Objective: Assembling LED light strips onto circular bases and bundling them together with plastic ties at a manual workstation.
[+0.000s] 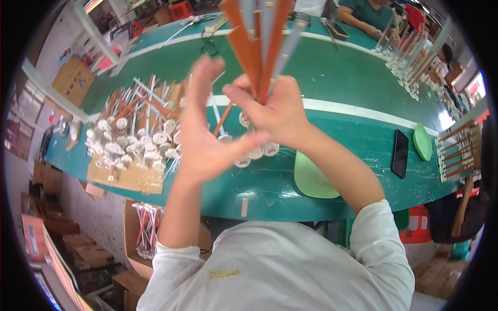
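Note:
In my right hand (282,111) is a bundle of flat orange and grey sticks (259,57), gripped near its middle with the tops fanning upward. White round discs (255,152) show beneath that hand, at the bundle's lower ends. My left hand (196,137) is open beside the bundle, fingers raised and thumb stretched toward the right wrist; nothing is in it. A heap of similar orange and grey sticks with white discs (137,142) lies left of my left hand, on a flat cardboard sheet (127,179). A few loose sticks (224,120) show between my hands.
On the green table (233,194) are a green plate (313,179), a black phone (399,154) and a smaller green dish (422,141). Sticks with discs stand in rows (410,72) at far right, near a co-worker (365,20). Below stands a cardboard box of sticks (136,254).

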The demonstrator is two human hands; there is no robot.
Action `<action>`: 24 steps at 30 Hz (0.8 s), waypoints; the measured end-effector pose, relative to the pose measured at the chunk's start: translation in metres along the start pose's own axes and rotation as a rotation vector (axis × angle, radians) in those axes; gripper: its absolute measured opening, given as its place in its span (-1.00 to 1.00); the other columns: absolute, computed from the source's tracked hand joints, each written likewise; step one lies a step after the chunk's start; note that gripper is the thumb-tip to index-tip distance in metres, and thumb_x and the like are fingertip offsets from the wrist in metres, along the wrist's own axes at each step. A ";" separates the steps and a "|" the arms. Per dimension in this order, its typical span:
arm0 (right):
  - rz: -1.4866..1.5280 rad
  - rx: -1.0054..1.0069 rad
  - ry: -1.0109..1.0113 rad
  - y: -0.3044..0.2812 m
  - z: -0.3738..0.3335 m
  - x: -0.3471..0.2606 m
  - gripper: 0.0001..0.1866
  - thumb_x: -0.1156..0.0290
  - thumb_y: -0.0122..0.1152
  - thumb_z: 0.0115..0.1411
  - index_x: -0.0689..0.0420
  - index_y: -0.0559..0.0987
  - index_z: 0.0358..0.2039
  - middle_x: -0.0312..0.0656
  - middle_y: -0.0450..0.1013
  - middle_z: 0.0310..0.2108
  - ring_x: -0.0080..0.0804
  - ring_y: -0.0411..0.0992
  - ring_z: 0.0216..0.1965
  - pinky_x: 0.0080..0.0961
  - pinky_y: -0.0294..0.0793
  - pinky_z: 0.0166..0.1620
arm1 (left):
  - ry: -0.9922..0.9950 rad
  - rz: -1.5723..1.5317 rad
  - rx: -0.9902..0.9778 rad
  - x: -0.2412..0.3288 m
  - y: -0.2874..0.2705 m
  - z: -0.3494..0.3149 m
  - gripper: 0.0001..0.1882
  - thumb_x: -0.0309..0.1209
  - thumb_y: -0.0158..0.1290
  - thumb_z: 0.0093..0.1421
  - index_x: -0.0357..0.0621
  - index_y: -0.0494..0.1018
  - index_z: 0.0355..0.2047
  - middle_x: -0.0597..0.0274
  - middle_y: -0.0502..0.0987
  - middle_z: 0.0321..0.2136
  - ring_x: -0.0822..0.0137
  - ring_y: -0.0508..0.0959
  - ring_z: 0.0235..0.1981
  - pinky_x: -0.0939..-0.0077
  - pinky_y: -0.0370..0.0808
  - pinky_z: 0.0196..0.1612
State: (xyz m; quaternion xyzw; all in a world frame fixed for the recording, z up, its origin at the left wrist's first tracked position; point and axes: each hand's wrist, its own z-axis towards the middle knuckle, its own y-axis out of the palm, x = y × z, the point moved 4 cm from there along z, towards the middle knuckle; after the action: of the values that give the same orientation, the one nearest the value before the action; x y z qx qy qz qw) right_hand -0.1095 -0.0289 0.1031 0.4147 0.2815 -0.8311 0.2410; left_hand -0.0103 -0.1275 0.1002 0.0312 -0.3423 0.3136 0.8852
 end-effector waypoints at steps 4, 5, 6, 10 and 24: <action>0.220 0.088 0.129 0.026 -0.023 -0.009 -0.83 0.43 0.23 0.18 0.28 0.55 -0.29 -0.25 0.43 -0.63 -0.55 0.42 -0.62 -0.58 0.40 -0.53 | -0.311 -0.136 -0.265 -0.026 0.022 -0.056 -0.22 -0.31 0.29 -0.02 -0.28 0.19 0.17 -0.01 0.42 0.04 0.12 0.45 0.06 0.34 0.33 0.13; 0.227 0.050 0.138 0.033 -0.025 -0.016 -0.83 0.43 0.23 0.18 0.28 0.55 -0.29 -0.25 0.43 -0.63 -0.55 0.42 -0.62 -0.58 0.40 -0.53 | -0.322 -0.234 -0.295 -0.025 0.021 -0.060 -0.33 -0.34 0.22 0.06 -0.27 0.22 0.13 -0.01 0.45 -0.02 0.12 0.47 0.03 0.33 0.36 0.07; 0.274 0.024 0.207 0.036 -0.026 -0.021 -0.84 0.45 0.17 0.21 0.27 0.49 -0.25 -0.27 0.37 -0.67 -0.54 0.38 -0.67 -0.56 0.40 -0.53 | -0.325 -0.340 -0.328 -0.024 0.019 -0.063 -0.45 -0.37 0.14 0.13 -0.26 0.24 0.10 -0.01 0.49 -0.09 0.12 0.49 0.00 0.31 0.40 0.02; 0.411 -0.129 0.170 0.039 -0.027 -0.015 -0.93 0.49 -0.05 0.30 0.19 0.33 -0.24 -0.34 0.19 -0.78 -0.53 0.21 -0.79 -0.52 0.33 -0.57 | -0.484 -0.393 -0.586 -0.027 0.016 -0.078 -0.60 -0.42 0.07 0.19 -0.29 0.24 -0.03 0.20 0.48 -0.42 0.38 0.48 -0.36 0.46 0.43 -0.26; 0.113 -0.459 0.057 0.165 0.000 -0.065 -0.68 0.24 -0.09 0.39 0.27 0.34 -0.10 -0.26 0.42 -0.62 -0.43 0.44 -0.57 -0.42 0.46 -0.43 | -0.500 -0.356 0.032 0.002 -0.081 -0.125 -0.63 -0.20 -0.21 0.37 -0.36 0.26 -0.22 0.01 0.45 -0.52 0.14 0.49 -0.56 0.31 0.40 -0.45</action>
State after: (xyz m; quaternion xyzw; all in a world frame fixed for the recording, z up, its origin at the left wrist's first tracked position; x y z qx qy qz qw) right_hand 0.0301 -0.1379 0.1131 0.3876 0.4460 -0.7185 0.3668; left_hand 0.1109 -0.1579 0.0192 0.1810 -0.5336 0.1417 0.8139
